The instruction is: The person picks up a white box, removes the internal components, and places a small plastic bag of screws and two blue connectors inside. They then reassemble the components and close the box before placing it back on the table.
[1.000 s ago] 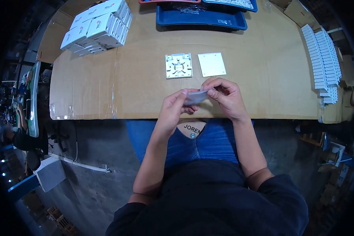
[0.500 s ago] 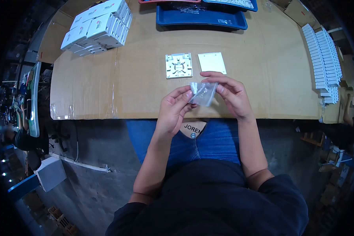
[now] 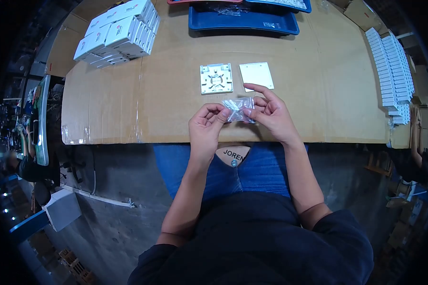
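Observation:
Between my two hands is a small clear plastic bag (image 3: 239, 108) with white pieces inside, held just above the near part of the table. My left hand (image 3: 207, 127) pinches the bag's left side between thumb and fingers. On its right side, my right hand (image 3: 274, 116) grips it with the thumb and bent fingers, while the index finger stretches out toward the panel. Beyond the hands lie a square white box base (image 3: 216, 79) with molded inner parts and, to its right, a flat white panel (image 3: 257, 75). What the small white pieces are cannot be made out.
White boxes (image 3: 116, 35) are stacked at the back left of the cardboard-covered table (image 3: 171, 95). Blue trays (image 3: 242, 24) and part of a red tray (image 3: 204, 1) sit at the back. Rows of white parts (image 3: 390, 73) stand at the right edge. Other people are visible at both sides.
The bag has turned and now lies more level between my fingers. My right thumb has moved left onto it, and my right index finger has straightened.

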Demonstrator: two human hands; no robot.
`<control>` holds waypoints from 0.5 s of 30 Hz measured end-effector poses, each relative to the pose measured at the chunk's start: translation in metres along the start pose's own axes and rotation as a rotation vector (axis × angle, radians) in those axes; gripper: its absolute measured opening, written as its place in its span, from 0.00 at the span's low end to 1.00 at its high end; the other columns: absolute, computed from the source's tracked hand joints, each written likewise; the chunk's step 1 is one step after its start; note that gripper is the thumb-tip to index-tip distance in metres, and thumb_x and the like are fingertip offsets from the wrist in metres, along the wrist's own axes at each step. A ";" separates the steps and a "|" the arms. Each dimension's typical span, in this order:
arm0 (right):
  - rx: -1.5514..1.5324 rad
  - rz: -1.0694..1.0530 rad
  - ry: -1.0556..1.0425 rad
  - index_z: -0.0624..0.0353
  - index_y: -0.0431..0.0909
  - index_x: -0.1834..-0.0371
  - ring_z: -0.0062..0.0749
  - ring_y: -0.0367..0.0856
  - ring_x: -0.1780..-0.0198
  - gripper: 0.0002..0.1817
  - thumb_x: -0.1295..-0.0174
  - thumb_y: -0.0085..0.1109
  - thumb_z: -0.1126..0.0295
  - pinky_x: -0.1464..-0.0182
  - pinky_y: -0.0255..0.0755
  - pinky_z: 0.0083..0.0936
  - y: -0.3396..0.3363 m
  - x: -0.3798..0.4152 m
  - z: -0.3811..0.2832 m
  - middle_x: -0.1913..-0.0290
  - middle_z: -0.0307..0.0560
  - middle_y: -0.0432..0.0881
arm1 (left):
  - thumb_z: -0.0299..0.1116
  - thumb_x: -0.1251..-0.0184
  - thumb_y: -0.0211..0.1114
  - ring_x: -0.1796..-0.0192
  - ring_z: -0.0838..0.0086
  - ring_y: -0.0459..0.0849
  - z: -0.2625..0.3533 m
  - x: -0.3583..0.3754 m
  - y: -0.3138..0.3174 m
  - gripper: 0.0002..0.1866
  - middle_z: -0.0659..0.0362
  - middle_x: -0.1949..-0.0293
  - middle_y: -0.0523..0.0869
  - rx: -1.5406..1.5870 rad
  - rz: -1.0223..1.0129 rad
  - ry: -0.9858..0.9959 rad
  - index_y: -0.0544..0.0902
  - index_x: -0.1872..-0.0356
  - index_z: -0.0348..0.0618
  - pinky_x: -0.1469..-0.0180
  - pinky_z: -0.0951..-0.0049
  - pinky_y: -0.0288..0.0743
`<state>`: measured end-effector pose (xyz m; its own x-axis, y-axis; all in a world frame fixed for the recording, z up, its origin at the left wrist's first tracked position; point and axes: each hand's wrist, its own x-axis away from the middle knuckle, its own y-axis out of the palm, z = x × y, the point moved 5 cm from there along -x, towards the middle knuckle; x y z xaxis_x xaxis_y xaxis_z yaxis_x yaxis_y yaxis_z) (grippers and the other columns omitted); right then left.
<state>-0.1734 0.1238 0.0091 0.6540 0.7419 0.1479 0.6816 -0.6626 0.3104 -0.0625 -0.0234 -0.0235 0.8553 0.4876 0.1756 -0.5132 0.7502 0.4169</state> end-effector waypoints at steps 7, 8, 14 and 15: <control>-0.032 -0.057 0.002 0.62 0.69 0.24 0.24 0.86 0.52 0.33 0.33 0.67 0.83 0.48 0.86 0.23 0.007 -0.001 0.004 0.53 0.44 0.85 | 0.22 0.25 0.69 0.55 0.81 0.87 0.003 0.001 0.003 0.06 0.58 0.56 0.88 0.022 -0.037 -0.029 0.82 0.52 0.33 0.48 0.79 0.82; -0.032 -0.057 0.002 0.62 0.69 0.24 0.24 0.86 0.52 0.33 0.33 0.67 0.83 0.48 0.86 0.23 0.009 -0.001 0.006 0.53 0.44 0.85 | 0.21 0.25 0.68 0.54 0.82 0.87 0.004 0.001 0.002 0.07 0.59 0.57 0.88 0.006 -0.045 -0.003 0.83 0.51 0.34 0.48 0.80 0.81; -0.082 -0.011 -0.013 0.64 0.70 0.26 0.23 0.86 0.56 0.30 0.32 0.64 0.85 0.52 0.86 0.23 0.017 -0.004 0.011 0.53 0.45 0.85 | 0.20 0.25 0.67 0.54 0.82 0.87 0.008 0.000 0.004 0.06 0.58 0.56 0.87 0.001 -0.063 -0.040 0.81 0.52 0.34 0.48 0.81 0.81; -0.133 0.013 0.017 0.64 0.72 0.27 0.22 0.86 0.57 0.28 0.31 0.63 0.84 0.54 0.86 0.22 0.018 -0.004 0.012 0.53 0.45 0.85 | 0.20 0.25 0.67 0.54 0.82 0.87 0.008 -0.001 0.004 0.06 0.58 0.56 0.87 0.002 -0.062 -0.040 0.81 0.52 0.34 0.48 0.81 0.81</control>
<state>-0.1599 0.1074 0.0025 0.6556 0.7360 0.1685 0.6230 -0.6534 0.4301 -0.0644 -0.0241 -0.0151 0.8878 0.4217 0.1844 -0.4587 0.7775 0.4303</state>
